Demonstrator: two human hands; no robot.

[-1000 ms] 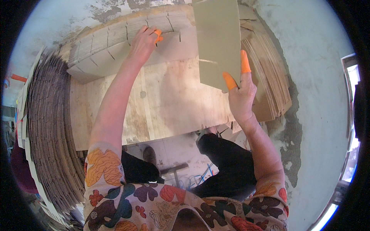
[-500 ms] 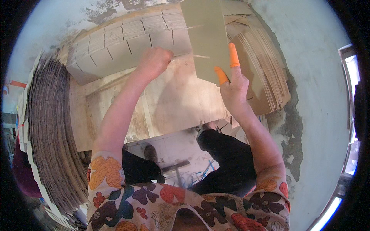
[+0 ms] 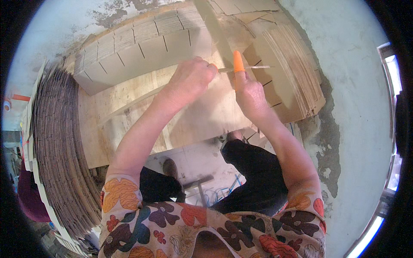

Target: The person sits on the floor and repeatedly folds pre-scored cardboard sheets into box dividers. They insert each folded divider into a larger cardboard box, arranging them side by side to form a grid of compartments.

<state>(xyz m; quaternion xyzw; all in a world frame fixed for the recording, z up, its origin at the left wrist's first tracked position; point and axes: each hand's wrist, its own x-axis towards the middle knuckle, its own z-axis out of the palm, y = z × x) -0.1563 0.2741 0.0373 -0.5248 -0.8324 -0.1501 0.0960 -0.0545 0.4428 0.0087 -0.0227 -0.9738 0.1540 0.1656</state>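
My left hand (image 3: 189, 81) is closed over the table, an orange finger cot at its fingertips. It holds a long, thin cardboard strip (image 3: 138, 102), seen nearly edge-on, which runs out on both sides of the fist. My right hand (image 3: 250, 95) wears orange finger cots and grips the near end of a tan cardboard panel (image 3: 216, 34), its index finger pointing away from me. That panel is tilted steeply and reaches to the far edge. Strip and panel cross between my hands; whether they interlock I cannot tell.
Slotted cardboard pieces stand in a row (image 3: 142, 49) at the back left. Another slotted stack (image 3: 294, 73) leans at the right, near the peeling wall (image 3: 357, 107). A tall pile of dark-edged cardboard (image 3: 60, 146) is on my left. My legs are below the wooden tabletop (image 3: 185, 124).
My left hand has moved right and now holds the strip. My right hand has shifted left, turning the panel from broad face to nearly edge-on.
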